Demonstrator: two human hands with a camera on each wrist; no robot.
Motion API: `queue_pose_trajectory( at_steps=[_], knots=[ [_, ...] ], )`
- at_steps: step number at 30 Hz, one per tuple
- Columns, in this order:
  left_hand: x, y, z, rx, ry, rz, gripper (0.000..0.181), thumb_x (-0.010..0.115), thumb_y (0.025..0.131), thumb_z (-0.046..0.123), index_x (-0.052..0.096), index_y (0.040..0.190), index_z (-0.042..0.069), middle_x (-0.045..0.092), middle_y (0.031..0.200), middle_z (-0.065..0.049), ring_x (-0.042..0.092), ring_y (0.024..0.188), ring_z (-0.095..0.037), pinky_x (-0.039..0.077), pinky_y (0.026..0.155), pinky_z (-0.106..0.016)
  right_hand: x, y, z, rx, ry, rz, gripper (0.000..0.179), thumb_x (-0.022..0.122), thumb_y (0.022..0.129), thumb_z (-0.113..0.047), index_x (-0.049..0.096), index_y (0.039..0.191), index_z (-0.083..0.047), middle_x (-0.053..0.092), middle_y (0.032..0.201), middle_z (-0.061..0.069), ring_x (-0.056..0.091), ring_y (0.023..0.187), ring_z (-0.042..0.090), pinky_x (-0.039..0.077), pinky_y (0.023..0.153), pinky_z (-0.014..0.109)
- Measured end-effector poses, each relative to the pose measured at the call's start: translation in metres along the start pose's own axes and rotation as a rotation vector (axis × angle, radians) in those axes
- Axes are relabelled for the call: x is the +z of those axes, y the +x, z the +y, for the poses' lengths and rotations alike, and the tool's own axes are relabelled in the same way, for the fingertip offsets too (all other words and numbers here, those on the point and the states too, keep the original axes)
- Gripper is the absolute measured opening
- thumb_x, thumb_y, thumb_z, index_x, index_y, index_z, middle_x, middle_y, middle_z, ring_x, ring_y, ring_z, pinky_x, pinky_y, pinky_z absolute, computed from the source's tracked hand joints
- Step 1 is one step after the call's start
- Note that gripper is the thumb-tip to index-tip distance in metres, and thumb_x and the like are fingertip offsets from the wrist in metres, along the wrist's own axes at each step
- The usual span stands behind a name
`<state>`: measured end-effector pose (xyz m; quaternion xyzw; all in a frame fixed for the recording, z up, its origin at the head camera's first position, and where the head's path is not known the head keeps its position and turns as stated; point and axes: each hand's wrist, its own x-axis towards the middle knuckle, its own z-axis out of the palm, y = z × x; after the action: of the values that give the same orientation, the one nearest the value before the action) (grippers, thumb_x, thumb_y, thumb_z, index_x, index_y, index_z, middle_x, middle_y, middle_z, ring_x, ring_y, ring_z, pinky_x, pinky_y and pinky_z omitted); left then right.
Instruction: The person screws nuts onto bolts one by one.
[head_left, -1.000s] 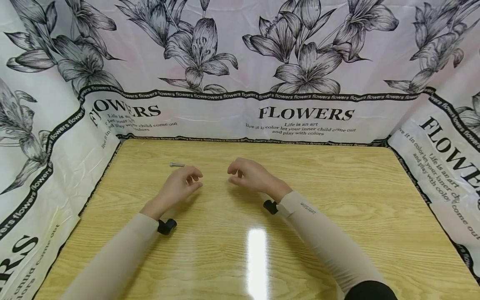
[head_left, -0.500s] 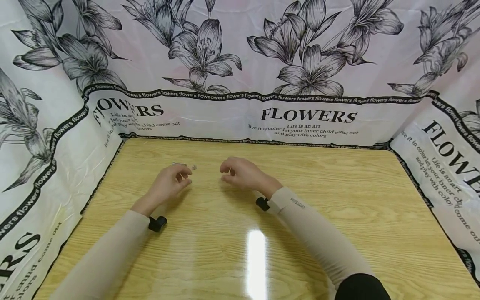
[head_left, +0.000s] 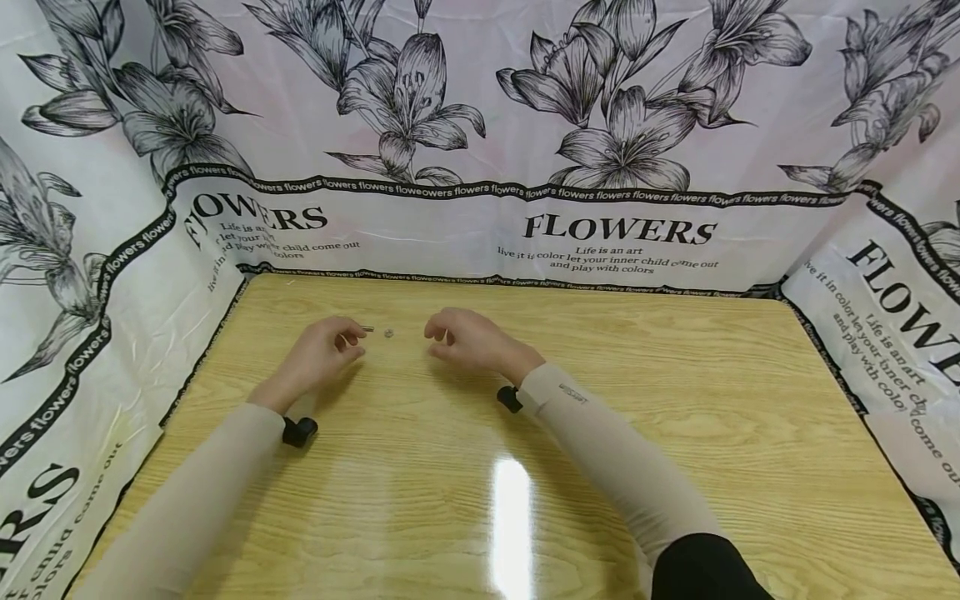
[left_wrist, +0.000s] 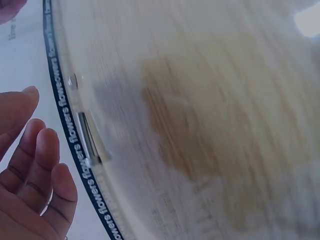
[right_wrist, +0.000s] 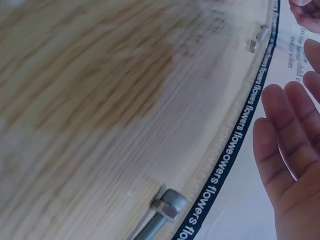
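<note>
Bolt: a small silvery bolt (head_left: pixel 366 328) lies flat on the table's far left part, lengthwise toward the nut. The left wrist view shows it (left_wrist: pixel 90 140) lying free on the wood, with nothing gripping it.
Nut: a tiny metal nut (head_left: pixel 388 333) sits just right of the bolt's tip, apart from it and between the two hands.
Left hand: the left hand (head_left: pixel 322 350) hovers right at the bolt's near end with fingers (left_wrist: pixel 47 150) loosely bent and spread. It holds nothing, though it looks poised beside the bolt, as a hand sits when about to pinch something small.
Right hand: the right hand (head_left: pixel 465 340) is near the nut on its other side, fingers (right_wrist: pixel 280 120) relaxed and apart, gripping nothing.
Second fastener: the right wrist view shows a threaded bolt (right_wrist: pixel 165 212) close under that hand. The head view hides it, so I cannot place it exactly.
Table: a glossy light wood table (head_left: pixel 675 400) with a glare streak toward the near edge.
Backdrop: a white sheet printed with black lilies and the word "FLOWERS" (head_left: pixel 618 227) walls in three sides.
</note>
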<state>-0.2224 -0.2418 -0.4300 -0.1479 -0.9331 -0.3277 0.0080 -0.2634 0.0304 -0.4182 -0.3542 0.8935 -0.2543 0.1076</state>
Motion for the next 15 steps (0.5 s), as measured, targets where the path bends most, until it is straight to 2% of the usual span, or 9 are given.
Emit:
queue_pose_trajectory(
  at_steps=[7,15],
  knots=[
    [-0.005,0.003,-0.014,-0.028,-0.016,0.001,0.023,0.067,0.088,0.005,0.064,0.110,-0.001,0.063,0.095,-0.014,0.058,0.084,-0.028,0.048,0.076,-0.041,0.005,0.015,-0.001,0.013,0.023,-0.013,0.030,0.064,0.093,-0.024,0.062,0.120,-0.012,0.061,0.108,-0.001,0.057,0.092,0.012,0.048,0.081,0.029],
    [-0.010,0.008,-0.028,-0.067,-0.006,0.008,0.025,0.067,0.087,0.005,0.063,0.111,0.001,0.062,0.093,-0.013,0.057,0.084,-0.028,0.046,0.076,-0.040,0.009,0.030,-0.007,-0.003,0.045,-0.024,0.031,0.064,0.093,-0.021,0.061,0.121,-0.009,0.063,0.109,0.005,0.057,0.095,0.014,0.048,0.082,0.029]
  ],
)
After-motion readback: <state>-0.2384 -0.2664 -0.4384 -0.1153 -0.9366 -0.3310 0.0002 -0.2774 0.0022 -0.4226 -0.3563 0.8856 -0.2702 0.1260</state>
